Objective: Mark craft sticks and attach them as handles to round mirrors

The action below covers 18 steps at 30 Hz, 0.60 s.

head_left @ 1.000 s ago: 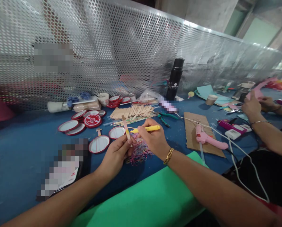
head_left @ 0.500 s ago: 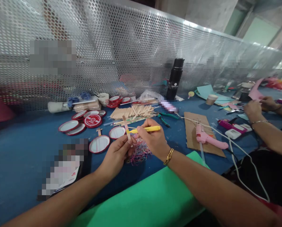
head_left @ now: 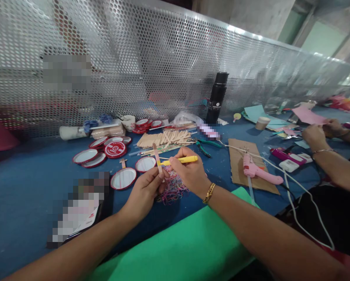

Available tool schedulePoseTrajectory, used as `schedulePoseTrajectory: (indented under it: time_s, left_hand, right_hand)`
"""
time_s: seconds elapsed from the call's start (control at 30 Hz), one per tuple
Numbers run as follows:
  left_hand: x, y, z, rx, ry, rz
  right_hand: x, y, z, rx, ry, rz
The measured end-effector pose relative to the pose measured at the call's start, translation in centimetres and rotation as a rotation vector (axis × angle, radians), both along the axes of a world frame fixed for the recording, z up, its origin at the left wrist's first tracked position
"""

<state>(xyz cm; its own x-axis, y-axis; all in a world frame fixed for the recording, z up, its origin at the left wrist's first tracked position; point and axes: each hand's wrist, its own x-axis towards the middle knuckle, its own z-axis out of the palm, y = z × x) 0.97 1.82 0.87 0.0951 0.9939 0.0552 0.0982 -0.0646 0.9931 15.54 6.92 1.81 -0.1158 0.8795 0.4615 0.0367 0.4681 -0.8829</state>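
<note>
My left hand [head_left: 148,185] pinches the lower end of a wooden craft stick [head_left: 156,155], which stands nearly upright and has a yellow mark on it. In my right hand [head_left: 189,170] is a yellow marker pen [head_left: 188,159], its tip touching the stick's face. A tangle of multicoloured thread [head_left: 175,188] lies on the table under both hands. Left of the stick are two red-rimmed jar lids, inside up: one lid [head_left: 145,164] near the stick, and another lid [head_left: 123,178] with a small stick at its top. Behind my hands spreads a pile of craft sticks [head_left: 170,138].
More red lids [head_left: 115,149] lie left. Teal pliers [head_left: 206,146], a black bottle [head_left: 217,97] and a perforated metal panel [head_left: 169,58] are behind. A pink glue gun [head_left: 258,171] rests on cardboard [head_left: 236,156], its cord trailing right. Another person's hands [head_left: 315,138] hold pink paper.
The pen has shifted slightly left along the stick, with my right hand; my left hand is nearly still. At right, the other person's pink paper has tilted flatter and moved left.
</note>
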Motion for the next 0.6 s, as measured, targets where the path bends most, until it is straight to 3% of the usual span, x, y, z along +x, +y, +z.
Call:
schedulePoseTrajectory:
  time_s: [0.6]
  left_hand:
    - [-0.13, 0.1, -0.08, 0.014, 0.026, -0.011]
  right_hand:
    - [0.0, 0.02, -0.11, -0.018, 0.022, 0.03]
